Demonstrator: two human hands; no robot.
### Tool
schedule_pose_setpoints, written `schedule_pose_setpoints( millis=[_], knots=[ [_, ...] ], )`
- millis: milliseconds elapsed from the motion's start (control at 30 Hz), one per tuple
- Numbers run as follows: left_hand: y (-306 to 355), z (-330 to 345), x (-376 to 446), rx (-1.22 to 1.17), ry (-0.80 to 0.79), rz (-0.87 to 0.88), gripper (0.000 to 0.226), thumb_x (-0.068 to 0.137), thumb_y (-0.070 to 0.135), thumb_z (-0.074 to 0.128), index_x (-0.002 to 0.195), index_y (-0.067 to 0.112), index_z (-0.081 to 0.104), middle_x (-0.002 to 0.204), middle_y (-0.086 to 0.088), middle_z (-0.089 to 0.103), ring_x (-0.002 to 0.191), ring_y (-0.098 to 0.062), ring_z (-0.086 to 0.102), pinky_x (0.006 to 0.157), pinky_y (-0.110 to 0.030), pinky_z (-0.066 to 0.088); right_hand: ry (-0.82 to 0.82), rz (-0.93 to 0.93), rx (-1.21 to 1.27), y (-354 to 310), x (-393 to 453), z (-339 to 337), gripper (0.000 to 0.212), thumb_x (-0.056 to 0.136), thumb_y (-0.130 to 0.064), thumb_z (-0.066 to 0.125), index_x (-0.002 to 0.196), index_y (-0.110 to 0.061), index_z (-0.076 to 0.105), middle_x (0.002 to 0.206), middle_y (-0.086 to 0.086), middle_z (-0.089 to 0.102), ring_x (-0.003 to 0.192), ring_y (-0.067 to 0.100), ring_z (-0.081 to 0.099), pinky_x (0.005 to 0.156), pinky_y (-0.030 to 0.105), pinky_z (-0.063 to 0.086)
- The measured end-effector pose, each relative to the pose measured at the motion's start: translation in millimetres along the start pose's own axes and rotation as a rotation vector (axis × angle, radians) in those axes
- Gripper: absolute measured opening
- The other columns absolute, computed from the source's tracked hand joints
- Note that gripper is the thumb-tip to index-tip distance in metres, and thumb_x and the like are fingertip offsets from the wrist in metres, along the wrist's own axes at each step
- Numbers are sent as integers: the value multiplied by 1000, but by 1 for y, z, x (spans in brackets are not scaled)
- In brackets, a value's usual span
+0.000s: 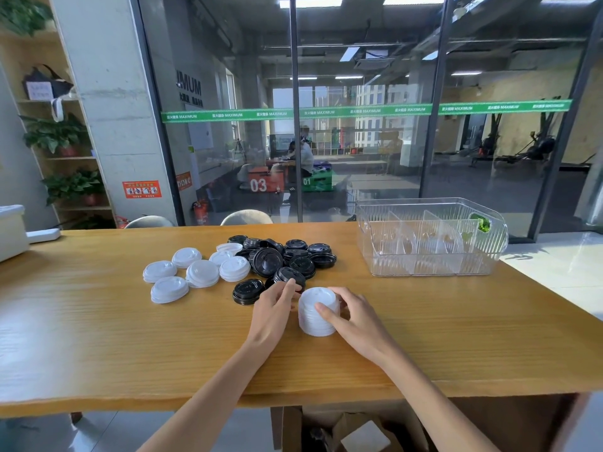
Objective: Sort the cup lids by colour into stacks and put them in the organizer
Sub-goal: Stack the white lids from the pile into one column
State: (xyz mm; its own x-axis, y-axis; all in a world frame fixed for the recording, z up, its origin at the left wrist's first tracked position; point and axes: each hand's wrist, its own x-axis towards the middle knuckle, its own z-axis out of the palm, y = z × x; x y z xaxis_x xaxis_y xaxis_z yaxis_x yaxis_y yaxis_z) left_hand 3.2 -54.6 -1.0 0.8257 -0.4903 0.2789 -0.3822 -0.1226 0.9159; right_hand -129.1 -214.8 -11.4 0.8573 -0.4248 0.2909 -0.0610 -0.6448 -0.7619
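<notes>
Head view: white lid stack (316, 313) between hands (354, 316).

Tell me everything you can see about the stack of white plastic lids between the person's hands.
The stack of white plastic cup lids stands upright on the wooden table, near its front edge, several round lids nested into one column. The top lid shows a raised rim and a small moulded drinking spout. The plastic looks slightly translucent and glossy. The right hand grips its right side, thumb across the front; the left hand touches its left side. Loose black lids lie just behind it.
</notes>
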Motion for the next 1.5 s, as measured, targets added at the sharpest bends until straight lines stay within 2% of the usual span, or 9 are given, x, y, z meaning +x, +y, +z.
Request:
schedule_pose_setpoints(
  millis=[200, 300, 367, 467, 633, 800, 967, 1233, 1500],
  knots=[
    [-7, -41, 10, 161, 101, 72, 32, 104, 58, 60, 111, 30, 75, 98, 15, 78, 90, 1, 71, 81, -31, 55, 4, -16, 15, 2, 0, -1, 55, 91, -74, 63, 137, -44, 58, 120, -26, 58, 123, -2, 48, 103, 31, 47],
    [-11, -80, 16, 317, 178, 106, 35, 98, 69, 58, 102, 38, 73, 96, 19, 76, 90, 1, 69, 81, -35, 59, 3, -16, 26, 2, 1, -1, 53, 92, -71, 65, 136, -44, 58, 122, -23, 59, 123, 0, 50, 103, 32, 48],
    [-16, -109, 22, 441, 246, 91, 41, 92, 76, 57, 101, 39, 72, 102, 18, 74, 95, -4, 68, 83, -39, 59, 9, -18, 21, 2, 1, 0, 53, 92, -71, 66, 137, -44, 58, 123, -23, 60, 123, -1, 49, 102, 30, 46],
    [-30, -150, 30, 614, 371, 58, 42, 92, 67, 71, 113, 31, 73, 116, 6, 70, 107, -20, 67, 93, -47, 54, 7, -10, 39, 0, 0, 0, 51, 92, -68, 68, 137, -45, 58, 124, -23, 61, 123, -6, 47, 102, 28, 45],
    [-52, -199, 37, 787, 441, -159, 82, 83, 67, 80, 144, 17, 59, 142, -14, 60, 133, -39, 53, 108, -55, 43, -7, -5, 46, -2, -1, -1, 49, 93, -67, 68, 136, -47, 57, 125, -20, 58, 125, -5, 46, 101, 27, 43],
    [-67, -217, 45, 765, 364, -345, 116, 77, 78, 80, 160, 7, 41, 154, -21, 51, 146, -41, 44, 117, -56, 39, -17, 3, 52, -2, -2, -1, 51, 91, -71, 67, 137, -50, 55, 125, -15, 55, 124, -2, 49, 102, 29, 44],
    [-78, -219, 54, 799, 353, -381, 111, 75, 86, 72, 148, 5, 52, 146, -19, 58, 140, -40, 50, 113, -56, 39, -25, 6, 56, -3, -3, -2, 51, 92, -70, 67, 137, -50, 55, 123, -16, 54, 124, -1, 49, 98, 25, 43],
    [-80, -220, 60, 817, 374, -377, 95, 77, 84, 70, 145, 19, 59, 141, -13, 61, 136, -36, 53, 108, -54, 39, -40, -14, 43, -5, -3, -2, 56, 86, -72, 71, 136, -53, 54, 122, -24, 54, 124, -9, 46, 93, 13, 37],
    [-76, -221, 53, 781, 425, -326, 89, 78, 82, 72, 141, 19, 60, 140, -11, 60, 132, -36, 56, 107, -51, 40, -37, -17, 34, -4, -3, 0, 54, 84, -70, 74, 132, -58, 53, 122, -23, 55, 119, -16, 45, 89, 10, 37]
  ],
)
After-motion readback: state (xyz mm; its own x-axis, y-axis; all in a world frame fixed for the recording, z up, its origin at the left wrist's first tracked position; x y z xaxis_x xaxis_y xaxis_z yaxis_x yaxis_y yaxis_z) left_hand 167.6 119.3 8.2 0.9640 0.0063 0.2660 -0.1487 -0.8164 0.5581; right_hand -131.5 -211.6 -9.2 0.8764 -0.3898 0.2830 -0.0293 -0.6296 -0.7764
